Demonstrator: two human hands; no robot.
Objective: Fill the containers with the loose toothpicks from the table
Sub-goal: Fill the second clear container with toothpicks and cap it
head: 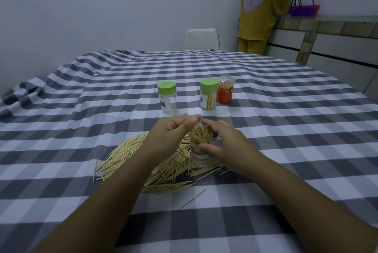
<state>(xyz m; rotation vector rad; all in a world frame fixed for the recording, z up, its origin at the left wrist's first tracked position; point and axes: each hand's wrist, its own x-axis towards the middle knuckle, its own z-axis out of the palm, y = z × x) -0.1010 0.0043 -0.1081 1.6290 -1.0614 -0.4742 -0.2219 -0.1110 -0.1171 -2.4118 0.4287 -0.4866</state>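
Grey-and-white checked cloth covers the worktop [266, 130], with a white chair and a person in yellow beyond it. My right hand [227, 146] curls its grip round the open container [201, 146], standing upright in the loose toothpicks [163, 171] and already bristling with sticks. My left hand [173, 130] hovers just above its mouth, fingers curled; whether it pinches any toothpicks I cannot tell. I judge we are mid-fill on this one. Next I would gather another bunch from the pile and drop it in tips-down. Behind stand an almost empty green-lidded jar [167, 97], a full green-lidded jar [208, 94] and an orange jar [225, 89].
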